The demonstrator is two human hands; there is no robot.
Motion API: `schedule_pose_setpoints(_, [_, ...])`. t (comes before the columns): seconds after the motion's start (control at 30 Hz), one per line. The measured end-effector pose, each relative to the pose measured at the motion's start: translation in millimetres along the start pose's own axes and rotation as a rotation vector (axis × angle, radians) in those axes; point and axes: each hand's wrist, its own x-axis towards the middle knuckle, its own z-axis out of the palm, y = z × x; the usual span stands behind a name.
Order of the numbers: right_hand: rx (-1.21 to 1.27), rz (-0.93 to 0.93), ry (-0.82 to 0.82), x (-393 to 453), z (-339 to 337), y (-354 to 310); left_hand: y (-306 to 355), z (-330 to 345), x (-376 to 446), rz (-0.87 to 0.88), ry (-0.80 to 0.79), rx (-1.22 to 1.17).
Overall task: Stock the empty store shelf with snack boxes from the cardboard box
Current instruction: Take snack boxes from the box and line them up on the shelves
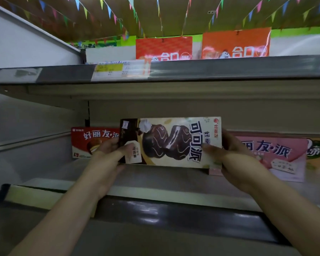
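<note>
Cream-and-brown, the cocoa pie box (174, 142) sits gripped at both ends by my left hand (107, 154) and right hand (235, 159), above the shelf (155, 183) between the red box (92, 143) at nine o'clock and the pink box (277, 156) at three, so next I'd lower it into that gap.

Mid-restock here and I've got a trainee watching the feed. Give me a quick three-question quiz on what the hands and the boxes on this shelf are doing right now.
1. True or false: both hands hold the chocolate pie box.
2. Which box stands on the shelf behind the left hand? A) red box B) green box C) blue box
3. Fill in: behind the right hand stands a ____ box.

Key
1. True: one hand grips each end.
2. A, the red box.
3. Pink: the pink box.
</note>
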Motion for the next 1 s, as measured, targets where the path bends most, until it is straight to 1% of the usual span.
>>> schedule_pose_setpoints(0.07, [-0.038, 0.018, -0.005, 1, -2, 2, 1, 0, 2, -0.022, 0.025, -0.052])
schedule_pose_setpoints(0.13, [-0.131, 0.011, -0.014, 1, -3, 1, 3, 2, 4, -0.036, 0.045, -0.089])
schedule_pose_setpoints(0.2, [-0.278, -0.057, 0.013, -2, -1, -2, 3, 4, 3, -0.037, 0.045, -0.084])
schedule_pose_setpoints(0.23, [-0.367, -0.126, 0.043, -4, 2, -3, 4, 3, 1, -0.038, 0.036, -0.072])
schedule_pose_setpoints(0.3, [-0.542, -0.317, 0.115, -10, 7, -4, 7, 2, -3, -0.096, -0.024, -0.075])
schedule_pose_setpoints(0.4, [-0.645, -0.637, 0.211, -24, 4, -7, 14, 2, -16, -0.251, -0.111, -0.271])
schedule_pose_setpoints(0.47, [-0.730, -0.937, 0.209, -38, -1, -15, 20, 1, -26, -0.304, -0.131, -0.394])
schedule_pose_setpoints(0.53, [-0.809, -1.184, 0.160, -53, -8, -23, 27, -1, -39, -0.351, -0.149, -0.420])
schedule_pose_setpoints(0.57, [-0.806, -1.238, 0.128, -59, -13, -26, 29, -2, -46, -0.366, -0.162, -0.407])
schedule_pose_setpoints(0.6, [-0.811, -1.252, 0.109, -68, -16, -30, 33, -2, -56, -0.368, -0.170, -0.390])
schedule_pose_setpoints(0.67, [-0.889, -1.176, 0.093, -85, -23, -38, 38, -1, -74, -0.355, -0.175, -0.364])
schedule_pose_setpoints(0.7, [-0.956, -1.090, 0.081, -94, -26, -41, 40, -1, -83, -0.345, -0.163, -0.362])
schedule_pose_setpoints(0.77, [-1.052, -0.830, 0.107, -113, -26, -50, 46, -1, -99, -0.316, -0.133, -0.379])
schedule_pose_setpoints(0.83, [-1.055, -0.577, 0.132, -134, -25, -55, 48, -4, -114, -0.295, -0.113, -0.382])
schedule_pose_setpoints(0.9, [-1.035, -0.411, 0.063, -153, -22, -56, 47, -10, -125, -0.281, -0.106, -0.369])
schedule_pose_setpoints(1.0, [-1.037, -0.245, -0.058, -180, -14, -48, 39, -18, -142, -0.250, -0.108, -0.320])
